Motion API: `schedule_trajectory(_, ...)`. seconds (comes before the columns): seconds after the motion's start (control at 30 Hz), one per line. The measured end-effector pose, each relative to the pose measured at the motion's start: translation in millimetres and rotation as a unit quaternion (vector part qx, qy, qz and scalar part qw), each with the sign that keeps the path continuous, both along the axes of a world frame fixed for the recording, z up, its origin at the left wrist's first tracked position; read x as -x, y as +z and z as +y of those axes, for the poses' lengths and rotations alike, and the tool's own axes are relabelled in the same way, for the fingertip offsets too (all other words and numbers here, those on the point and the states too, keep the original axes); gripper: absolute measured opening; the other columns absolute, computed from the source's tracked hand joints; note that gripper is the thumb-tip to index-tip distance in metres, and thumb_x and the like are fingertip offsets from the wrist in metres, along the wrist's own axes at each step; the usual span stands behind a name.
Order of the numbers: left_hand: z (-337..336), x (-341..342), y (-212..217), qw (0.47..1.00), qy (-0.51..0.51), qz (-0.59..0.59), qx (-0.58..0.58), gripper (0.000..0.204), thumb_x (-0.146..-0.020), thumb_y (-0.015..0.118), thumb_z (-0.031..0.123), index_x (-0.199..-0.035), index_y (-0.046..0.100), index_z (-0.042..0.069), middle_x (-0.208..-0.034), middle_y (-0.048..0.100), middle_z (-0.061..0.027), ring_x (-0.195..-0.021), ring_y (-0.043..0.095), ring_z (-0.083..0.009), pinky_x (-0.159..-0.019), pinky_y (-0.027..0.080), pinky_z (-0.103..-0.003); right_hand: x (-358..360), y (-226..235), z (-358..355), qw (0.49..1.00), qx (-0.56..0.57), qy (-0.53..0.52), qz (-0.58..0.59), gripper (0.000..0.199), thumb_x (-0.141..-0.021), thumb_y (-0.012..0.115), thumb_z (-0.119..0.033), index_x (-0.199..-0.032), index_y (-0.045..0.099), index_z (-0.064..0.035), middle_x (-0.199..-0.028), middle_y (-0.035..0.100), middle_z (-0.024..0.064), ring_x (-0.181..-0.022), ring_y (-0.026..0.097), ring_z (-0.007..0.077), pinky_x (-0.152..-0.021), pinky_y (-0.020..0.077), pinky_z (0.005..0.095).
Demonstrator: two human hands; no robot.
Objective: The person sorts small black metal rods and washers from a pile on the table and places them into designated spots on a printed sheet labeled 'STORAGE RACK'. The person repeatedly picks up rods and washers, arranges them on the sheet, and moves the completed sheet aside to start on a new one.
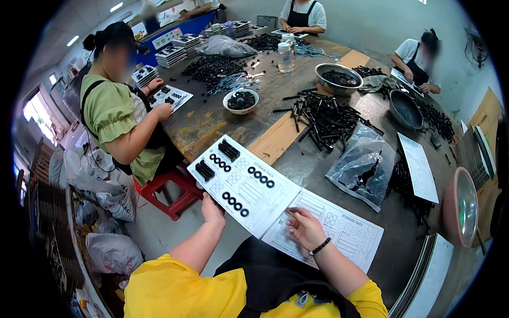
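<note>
The left hand (211, 208) grips the near edge of a white printed card (245, 185), fingers curled under it so their spread cannot be told. The card lies on the desk (297, 159) edge, carrying rows of black rings (235, 204) and black clips (204, 170). The right hand (305, 228) rests flat, fingers loosely spread, on a second printed sheet (339, 233) just beside it. Beyond lie a clear plastic bag (362, 167), a heap of black rods (326, 117), a white bowl (241, 100) and a metal basin (339, 78).
</note>
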State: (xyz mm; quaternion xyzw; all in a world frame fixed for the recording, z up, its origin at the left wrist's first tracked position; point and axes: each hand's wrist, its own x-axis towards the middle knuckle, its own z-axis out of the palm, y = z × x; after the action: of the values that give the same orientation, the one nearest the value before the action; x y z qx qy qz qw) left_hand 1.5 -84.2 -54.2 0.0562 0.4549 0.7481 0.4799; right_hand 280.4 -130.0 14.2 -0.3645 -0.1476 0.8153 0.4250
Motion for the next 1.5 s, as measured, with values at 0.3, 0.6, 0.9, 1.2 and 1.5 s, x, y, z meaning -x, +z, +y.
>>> schedule_trajectory(0.3, 44.0, 30.9, -6.0, 0.997, 0.056, 0.043, -0.010, 0.030, -0.091, 0.030, 0.019, -0.108, 0.046, -0.001, -0.101, 0.057, -0.0146, -0.088, 0.059, -0.0276, -0.077, 0.049, -0.041, 50.4, 10.3, 30.0, 0.988, -0.085, 0.124, -0.038, 0.032, -0.092, 0.046, -0.013, -0.121, 0.042, -0.0001, -0.110, 0.048, 0.0075, -0.092, 0.054, 0.0167, -0.071, 0.0461, 0.0270)
schedule_trajectory(0.6, 99.1, 97.3, -25.8, 0.984, 0.107, 0.141, -0.009, 0.023, -0.087, 0.039, 0.012, -0.097, 0.051, -0.004, -0.087, 0.060, -0.0119, -0.073, 0.059, -0.0205, -0.065, 0.048, -0.033, -30.6, 10.4, -1.1, 0.975, -0.122, 0.081, -0.169, 0.026, -0.089, 0.047, -0.010, -0.113, 0.050, -0.0008, -0.108, 0.055, 0.0099, -0.087, 0.056, 0.0151, -0.072, 0.0456, 0.0266)
schedule_trajectory(0.9, 102.1, 95.1, 14.3, 0.806, 0.213, 0.545, 0.086, 0.036, -0.080, 0.052, 0.007, -0.113, 0.047, -0.004, -0.103, 0.049, -0.0154, -0.089, 0.052, -0.0241, -0.078, 0.044, -0.034, -137.8, -20.8, -40.5, 0.861, -0.185, -0.115, -0.460, 0.016, -0.085, 0.053, -0.006, -0.098, 0.059, -0.0003, -0.079, 0.060, 0.0038, -0.062, 0.052, 0.0072, -0.054, 0.0433, 0.0204)
schedule_trajectory(1.2, 153.9, -83.8, 152.2, 0.870, 0.093, 0.376, -0.305, 0.035, -0.086, 0.049, 0.002, -0.120, 0.043, 0.005, -0.103, 0.050, -0.0042, -0.085, 0.047, -0.0091, -0.072, 0.040, -0.021, -153.4, -41.0, -52.5, 0.890, -0.157, -0.185, -0.385, 0.017, -0.083, 0.055, -0.004, -0.098, 0.059, 0.0006, -0.078, 0.058, 0.0027, -0.066, 0.055, 0.0075, -0.056, 0.0443, 0.0201)
schedule_trajectory(1.5, 229.9, -215.4, 122.4, 0.673, -0.227, 0.660, -0.244, 0.044, -0.075, 0.065, 0.020, -0.113, 0.052, 0.003, -0.107, 0.052, -0.0129, -0.093, 0.053, -0.0233, -0.082, 0.044, -0.033, -148.5, -38.2, -49.5, 0.857, -0.201, -0.176, -0.441, 0.015, -0.081, 0.058, -0.005, -0.094, 0.061, 0.0010, -0.072, 0.057, 0.0032, -0.057, 0.052, 0.0079, -0.053, 0.0426, 0.0218)
